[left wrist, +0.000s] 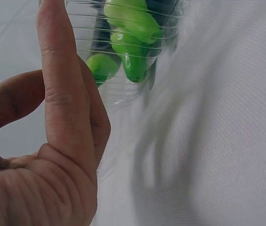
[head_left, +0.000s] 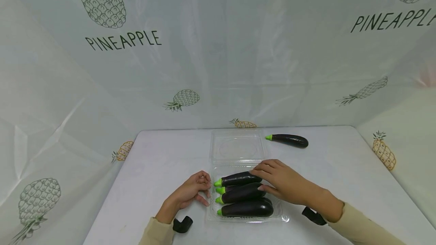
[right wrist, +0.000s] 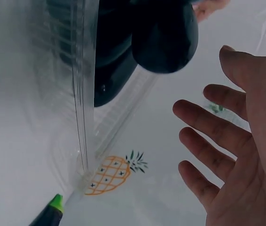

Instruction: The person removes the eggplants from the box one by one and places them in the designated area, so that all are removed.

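Note:
Several dark eggplants (head_left: 246, 209) with bright green stem ends lie side by side and partly stacked in a clear plastic clamshell box (head_left: 277, 211), stems to the left. The box's lid (head_left: 237, 147) is folded back, away from the person. My left hand (head_left: 195, 191) is at the box's left wall, fingers loosely bent, beside the green stems (left wrist: 134, 61) seen through the plastic. Over the eggplants' blunt right ends is my right hand (head_left: 287, 181). In the right wrist view its fingers are spread, with a gap between them and the nearest eggplant (right wrist: 168, 44).
Another eggplant (head_left: 290, 140) lies on the white table (head_left: 163, 154) right of the lid. Black wrist devices (head_left: 182, 224) are at both wrists. A pale cloth printed with pineapples (head_left: 102, 1) hangs behind the table and along its sides.

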A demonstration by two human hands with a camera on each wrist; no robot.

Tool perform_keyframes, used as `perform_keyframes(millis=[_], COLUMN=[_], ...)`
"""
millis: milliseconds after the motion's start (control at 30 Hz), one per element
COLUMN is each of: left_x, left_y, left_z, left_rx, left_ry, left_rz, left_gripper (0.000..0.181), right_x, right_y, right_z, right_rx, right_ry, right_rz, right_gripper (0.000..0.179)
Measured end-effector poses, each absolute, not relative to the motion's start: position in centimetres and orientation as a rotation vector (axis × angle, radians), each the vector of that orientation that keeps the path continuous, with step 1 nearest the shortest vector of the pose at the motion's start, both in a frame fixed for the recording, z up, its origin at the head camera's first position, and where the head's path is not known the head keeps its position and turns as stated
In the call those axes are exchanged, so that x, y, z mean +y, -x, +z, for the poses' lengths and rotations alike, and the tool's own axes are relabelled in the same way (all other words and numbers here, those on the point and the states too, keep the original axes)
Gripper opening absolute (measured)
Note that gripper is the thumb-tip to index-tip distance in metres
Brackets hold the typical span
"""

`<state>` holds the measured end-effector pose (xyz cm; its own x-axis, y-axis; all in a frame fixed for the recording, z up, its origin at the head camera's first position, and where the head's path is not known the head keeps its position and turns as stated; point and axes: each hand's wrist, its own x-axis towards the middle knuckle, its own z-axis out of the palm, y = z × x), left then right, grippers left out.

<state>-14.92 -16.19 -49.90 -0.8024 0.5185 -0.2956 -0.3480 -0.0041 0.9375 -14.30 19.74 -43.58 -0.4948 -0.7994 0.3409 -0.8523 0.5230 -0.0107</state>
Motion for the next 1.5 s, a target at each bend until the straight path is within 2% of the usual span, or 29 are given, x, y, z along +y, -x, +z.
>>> perform_keyframes(millis=[633,1500], left_x=[-16.2,-16.2], left_y=[14.8,14.8], left_z=[-49.9,-50.1], left_rx=[1.687,1.685], left_ry=[-0.177,-0.170], left_rz=[1.868,1.872], left_gripper=[0.012,0.014], right_x=[18.3,18.4], right_y=[13.4,13.6], right_z=[-44.2,-44.3], right_rx=[-2.468,-2.424], right_ry=[-1.523,-1.503], right_rz=[0.184,0.145], right_gripper=[0.042,0.042])
